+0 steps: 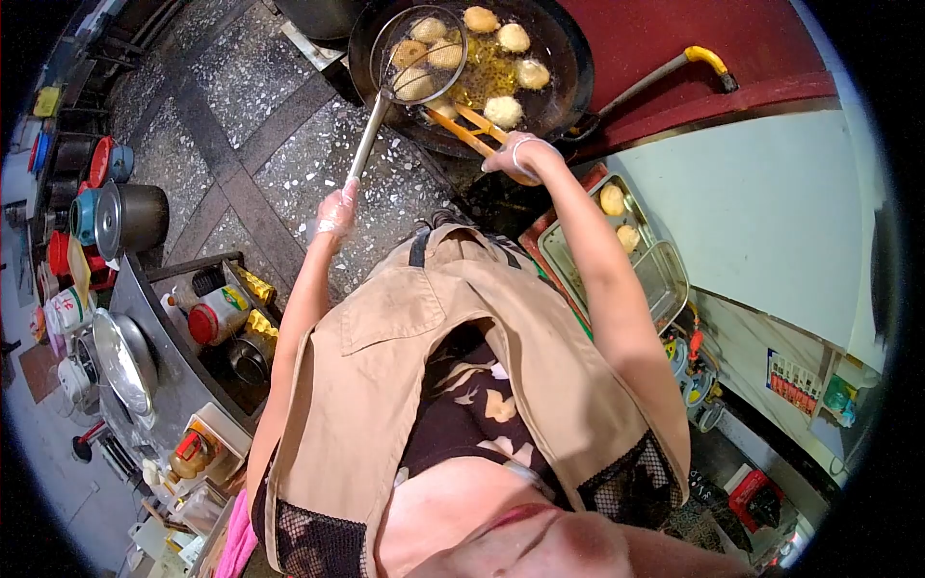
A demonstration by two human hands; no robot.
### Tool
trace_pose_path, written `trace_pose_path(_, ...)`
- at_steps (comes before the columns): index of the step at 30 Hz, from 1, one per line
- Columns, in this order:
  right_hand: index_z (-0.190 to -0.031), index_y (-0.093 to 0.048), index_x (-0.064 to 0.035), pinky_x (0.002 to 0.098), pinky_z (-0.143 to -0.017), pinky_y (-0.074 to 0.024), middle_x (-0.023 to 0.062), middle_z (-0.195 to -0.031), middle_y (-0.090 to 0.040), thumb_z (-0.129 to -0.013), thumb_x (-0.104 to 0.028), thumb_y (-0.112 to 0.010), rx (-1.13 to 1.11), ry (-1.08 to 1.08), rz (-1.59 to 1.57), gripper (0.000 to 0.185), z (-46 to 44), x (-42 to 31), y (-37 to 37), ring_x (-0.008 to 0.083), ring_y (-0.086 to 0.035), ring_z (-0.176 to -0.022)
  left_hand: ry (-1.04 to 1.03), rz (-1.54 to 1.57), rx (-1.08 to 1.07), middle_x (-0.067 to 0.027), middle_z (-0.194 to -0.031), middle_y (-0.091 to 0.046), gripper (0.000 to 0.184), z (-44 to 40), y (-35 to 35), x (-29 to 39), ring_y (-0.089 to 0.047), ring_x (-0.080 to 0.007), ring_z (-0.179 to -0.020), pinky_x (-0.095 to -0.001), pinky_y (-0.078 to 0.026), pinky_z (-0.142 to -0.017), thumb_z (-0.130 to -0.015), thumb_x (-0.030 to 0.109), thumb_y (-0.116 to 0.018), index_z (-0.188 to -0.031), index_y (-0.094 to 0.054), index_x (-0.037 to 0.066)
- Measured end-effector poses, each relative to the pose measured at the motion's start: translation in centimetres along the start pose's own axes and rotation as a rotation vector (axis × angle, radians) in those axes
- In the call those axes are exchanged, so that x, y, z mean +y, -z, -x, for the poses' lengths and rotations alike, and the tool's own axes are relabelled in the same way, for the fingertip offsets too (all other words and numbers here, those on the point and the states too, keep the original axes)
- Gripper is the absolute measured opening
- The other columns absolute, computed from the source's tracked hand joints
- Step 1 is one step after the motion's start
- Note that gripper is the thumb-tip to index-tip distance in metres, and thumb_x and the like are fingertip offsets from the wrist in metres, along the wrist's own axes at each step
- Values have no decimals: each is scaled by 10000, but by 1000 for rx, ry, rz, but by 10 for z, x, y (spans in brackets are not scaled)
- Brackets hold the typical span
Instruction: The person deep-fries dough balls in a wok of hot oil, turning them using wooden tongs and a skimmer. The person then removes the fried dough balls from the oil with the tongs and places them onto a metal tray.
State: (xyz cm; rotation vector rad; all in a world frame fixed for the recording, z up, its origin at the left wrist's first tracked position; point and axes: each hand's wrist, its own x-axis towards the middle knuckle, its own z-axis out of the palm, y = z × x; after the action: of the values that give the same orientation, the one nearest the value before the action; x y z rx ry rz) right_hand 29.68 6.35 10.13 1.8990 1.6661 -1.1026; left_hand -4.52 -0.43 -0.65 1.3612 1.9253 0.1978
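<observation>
My left hand (335, 214), in a clear plastic glove, is wrapped round the long metal handle of a mesh strainer (369, 137). Several pale golden, rounded fried pieces show in or under its mesh, over the left part of a dark wok (576, 67). My right hand (520, 157), gloved too, grips wooden tongs (468, 139) at the wok's near edge. Their tips reach down beside a round piece below the strainer; whether they pinch it I cannot tell. Other pieces, among them a pale dough ball (503, 112), float in bubbling oil (472, 87).
Right of my body sits a metal tray (562, 255) with round fried pieces (612, 199) on it. A yellow-ended metal handle (665, 72) juts out right of the wok. On the left are a lidded pot (145, 220), a counter (178, 385) and a metal bowl (125, 361).
</observation>
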Motion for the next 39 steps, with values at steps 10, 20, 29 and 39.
trace_pose_path(10,-1026,-593,65,357,-795,-467,207,-1077,-589,-605,-497,-675,34,-11,-3,707,0,2,-3,279,-591,-965,25,-1,-35,-286,-886,-588,705,-5,-1,-1,-552,-438,-911,-478,-416,-772,-838,621,-318,-852,-621,-15)
trace_pose_path(20,-1045,-588,56,352,-811,-461,208,-1090,-583,-612,-490,-678,-1,-10,-5,702,0,1,-2,277,-587,-977,-10,-37,-15,-289,-875,-587,707,-8,-5,-3,-550,-446,-901,-480,-417,-772,-845,615,-306,-839,-624,-16)
trace_pose_path(29,-1029,-589,69,347,-807,-464,215,-1078,-587,-612,-484,-676,3,-17,-8,698,2,-1,-2,276,-590,-972,-14,-24,-1,-290,-870,-587,709,-5,-3,0,-555,-443,-892,-478,-417,-769,-849,612,-296,-834,-626,-15)
trace_pose_path(39,-1093,-556,67,346,-830,-457,216,-1120,-565,-599,-497,-683,6,-35,3,760,0,0,-3,286,-573,-1007,30,-71,-57,-293,-933,-583,716,-8,8,6,-544,-436,-944,-464,-412,-807,-846,611,-306,-888,-624,-29)
